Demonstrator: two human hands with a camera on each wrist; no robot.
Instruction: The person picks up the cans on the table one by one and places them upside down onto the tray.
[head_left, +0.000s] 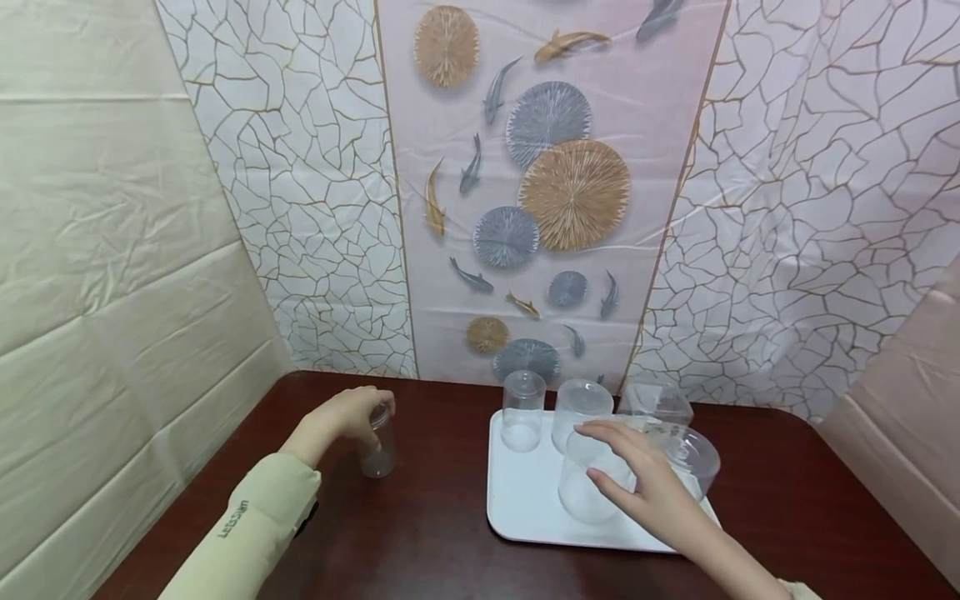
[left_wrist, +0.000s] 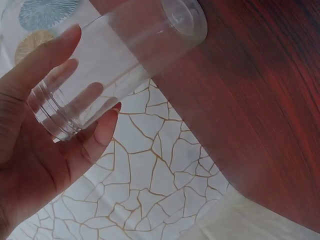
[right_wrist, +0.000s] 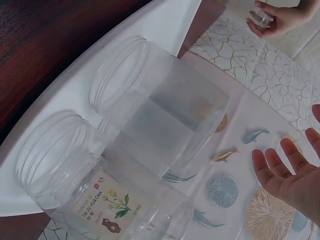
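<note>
Near the table's left side, a slim clear plastic jar stands upright. My left hand holds it near its top, and in the left wrist view the thumb and fingers curve around the threaded neck. My right hand hovers with spread fingers above a white tray and the clear jars on it. Nearest to that hand is a wide clear jar. In the right wrist view a jar bears a tea label, and its threaded rim faces the tray. No thing shows between the right hand's fingers.
Several clear jars crowd the tray, including a narrow one at its back left and a wide one at its right. The dark red wooden table meets patterned fabric at the back and plain fabric at both sides.
</note>
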